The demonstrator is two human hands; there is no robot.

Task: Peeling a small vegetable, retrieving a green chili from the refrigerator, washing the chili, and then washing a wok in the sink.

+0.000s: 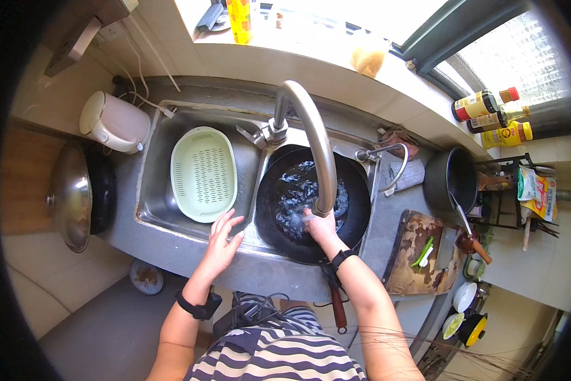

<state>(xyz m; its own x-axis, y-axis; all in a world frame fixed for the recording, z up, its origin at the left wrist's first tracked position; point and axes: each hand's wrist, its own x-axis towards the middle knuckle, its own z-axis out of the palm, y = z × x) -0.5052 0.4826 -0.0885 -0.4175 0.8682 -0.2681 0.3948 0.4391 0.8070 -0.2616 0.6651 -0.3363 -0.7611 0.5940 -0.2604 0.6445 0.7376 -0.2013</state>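
Note:
A black wok (pixel 266 228) with a brown wooden handle sits over the right basin of the steel sink, holding water that splashes in its middle. Above it arches the brushed-metal faucet (pixel 321 147), its spout end over the wok. My right hand (pixel 321 226) is under the spout, at the falling water; its fingers are partly hidden, and I cannot tell whether they grip anything. My left hand (pixel 223 245) hovers at the sink's front edge with fingers spread and nothing in it. Just beyond its fingertips lies a pale green plastic colander (pixel 204 176), in the left basin (pixel 159 200).
Right of the sink, a cutting board (pixel 404 266) bears green and white vegetable pieces (pixel 424 253) and a cleaver (pixel 445 250). A dark pot (pixel 438 181) stands behind it. At left are a white electric kettle (pixel 119 121) and a lidded pan (pixel 102 190). Bottles (pixel 476 105) line the sill.

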